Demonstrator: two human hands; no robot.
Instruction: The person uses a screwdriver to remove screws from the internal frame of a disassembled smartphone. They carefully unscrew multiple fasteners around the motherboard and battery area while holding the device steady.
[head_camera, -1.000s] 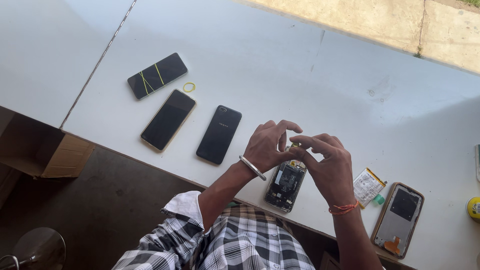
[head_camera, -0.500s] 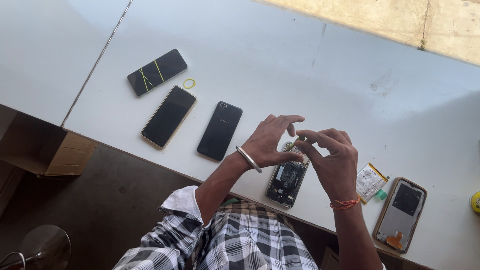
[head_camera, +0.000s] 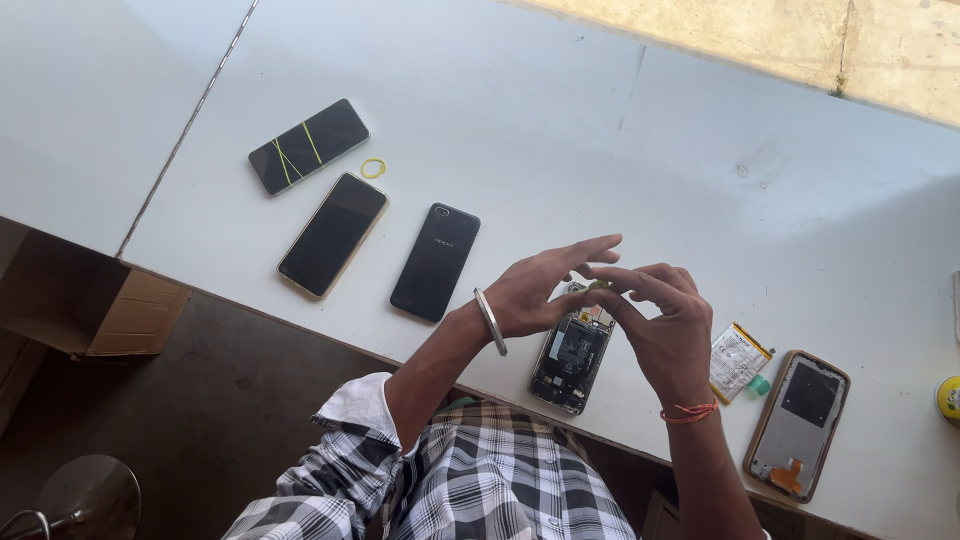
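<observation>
Left hand (head_camera: 545, 290) and right hand (head_camera: 665, 325) poised fingertip to fingertip, pinching something too small to tell, just above the opened black phone with bare circuitry (head_camera: 573, 352) on the white bench (head_camera: 620, 150). Light, stiff, fragile; best gripped by its edges. Fingers spread wider than a second ago.

The left hand (head_camera: 545, 290) and right hand (head_camera: 665, 325) met over the top end of the opened phone (head_camera: 572, 355), and that end was hidden beneath the fingers. Something tiny and yellowish sat pinched at the fingertips (head_camera: 598, 285), too small to identify. At the right edge, a yellow round thing (head_camera: 950, 398) was cut off by the frame. A stool (head_camera: 88, 497) slipped off the bottom left corner. The small green bit (head_camera: 760, 384) beside the battery (head_camera: 738, 360) was too small to tell.
</observation>
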